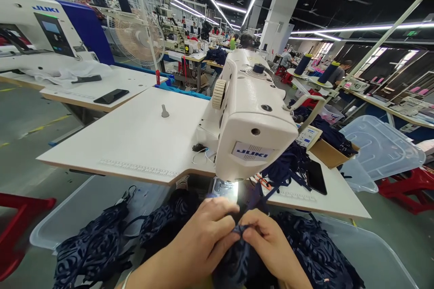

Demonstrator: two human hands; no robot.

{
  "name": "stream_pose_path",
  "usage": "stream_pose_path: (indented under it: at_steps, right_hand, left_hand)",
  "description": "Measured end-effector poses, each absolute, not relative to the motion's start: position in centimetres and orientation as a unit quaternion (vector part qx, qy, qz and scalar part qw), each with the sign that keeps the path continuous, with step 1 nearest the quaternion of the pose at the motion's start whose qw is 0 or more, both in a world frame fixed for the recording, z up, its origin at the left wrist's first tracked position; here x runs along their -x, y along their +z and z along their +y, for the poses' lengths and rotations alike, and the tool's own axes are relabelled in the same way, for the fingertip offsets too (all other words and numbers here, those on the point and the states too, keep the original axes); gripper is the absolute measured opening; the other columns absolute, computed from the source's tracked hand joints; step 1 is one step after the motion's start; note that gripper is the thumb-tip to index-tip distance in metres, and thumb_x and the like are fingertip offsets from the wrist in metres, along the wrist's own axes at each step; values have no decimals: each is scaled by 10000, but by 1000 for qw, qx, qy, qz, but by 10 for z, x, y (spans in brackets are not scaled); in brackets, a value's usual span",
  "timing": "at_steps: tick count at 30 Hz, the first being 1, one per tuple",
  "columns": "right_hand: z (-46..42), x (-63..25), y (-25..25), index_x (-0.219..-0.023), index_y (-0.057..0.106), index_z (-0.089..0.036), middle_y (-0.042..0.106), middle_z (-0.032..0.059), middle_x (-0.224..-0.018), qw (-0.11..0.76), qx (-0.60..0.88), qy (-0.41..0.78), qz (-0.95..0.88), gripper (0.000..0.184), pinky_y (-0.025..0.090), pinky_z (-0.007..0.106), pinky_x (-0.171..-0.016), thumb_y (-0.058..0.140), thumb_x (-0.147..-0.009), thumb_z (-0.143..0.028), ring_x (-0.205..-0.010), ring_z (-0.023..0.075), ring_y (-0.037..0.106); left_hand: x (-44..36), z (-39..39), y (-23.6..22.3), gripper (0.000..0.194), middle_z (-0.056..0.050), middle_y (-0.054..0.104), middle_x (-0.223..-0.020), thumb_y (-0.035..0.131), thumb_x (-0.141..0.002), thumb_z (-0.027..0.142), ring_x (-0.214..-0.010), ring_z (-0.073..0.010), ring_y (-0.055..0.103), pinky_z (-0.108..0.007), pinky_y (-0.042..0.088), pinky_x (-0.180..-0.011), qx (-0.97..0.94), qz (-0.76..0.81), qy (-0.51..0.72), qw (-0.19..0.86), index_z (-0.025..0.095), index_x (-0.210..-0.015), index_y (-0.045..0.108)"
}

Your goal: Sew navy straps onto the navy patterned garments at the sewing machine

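Both of my hands are close together just in front of the sewing machine (261, 108), below its lit needle area. My left hand (206, 230) pinches the edge of a dark navy patterned garment (237, 257). My right hand (267, 239) pinches the same garment at a strap or seam, thumb against fingers, right beside the left fingertips. The garment hangs down below the hands, and the exact piece between the fingers is partly hidden. A bundle of navy straps (288, 167) lies on the table to the right of the machine head.
Clear plastic bins (84, 203) with more navy patterned garments (98, 239) stand below the table's front edge. The white tabletop (135, 131) bears a small grey piece (165, 111). A black phone (317, 176) lies at right, near a cardboard box (327, 153). Red stools (407, 187) flank the table.
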State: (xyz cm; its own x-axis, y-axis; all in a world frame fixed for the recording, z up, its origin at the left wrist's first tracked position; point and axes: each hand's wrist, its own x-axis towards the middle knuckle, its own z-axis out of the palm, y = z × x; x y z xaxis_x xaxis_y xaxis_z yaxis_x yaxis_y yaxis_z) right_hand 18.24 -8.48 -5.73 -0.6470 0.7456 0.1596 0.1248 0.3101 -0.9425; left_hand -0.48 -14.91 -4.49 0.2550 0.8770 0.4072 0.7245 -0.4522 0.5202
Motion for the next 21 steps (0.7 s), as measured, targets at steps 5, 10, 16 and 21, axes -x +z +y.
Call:
stream_pose_path:
  at_steps: [5, 10, 16, 21]
  right_hand:
    - [-87, -167, -54, -1022, 617, -238, 662, 41, -882, 360, 223, 231, -876, 211, 460, 270, -663, 475, -913, -127, -757, 153, 567]
    - [-71, -138, -67, -952, 665, -239, 688, 44, -815, 341, 263, -21, -902, 167, 410, 291, -609, 501, -932, -212, -661, 169, 523]
    - [-67, -136, -69, -899, 687, -223, 597, 62, -776, 311, 380, 21, -871, 243, 370, 253, -552, 458, -949, -287, -682, 171, 539]
    - [-65, -149, -78, -1053, 626, -237, 626, 31, -893, 325, 386, 259, -823, 215, 449, 253, -742, 445, -953, -293, -820, 151, 590]
  left_hand:
    - [9, -158, -42, 385, 52, 420, -617, 305, -981, 399, -549, -82, 323, -208, 302, -501, -672, 518, 331, 413, 181, -688, 426]
    - [19, -148, -62, 390, 45, 467, -579, 344, -967, 409, -506, -92, 401, -217, 309, -480, -654, 621, 339, 268, 178, -681, 474]
    - [22, -141, -75, 259, -81, 656, -1111, 447, -944, 200, -1074, -204, 570, -339, 388, -959, -709, 577, 375, -155, 166, -1164, 580]
    - [12, -141, -81, 333, -16, 665, -1179, 360, -982, 178, -1127, -129, 559, -294, 282, -1002, -745, 548, 360, -119, 232, -1228, 578]
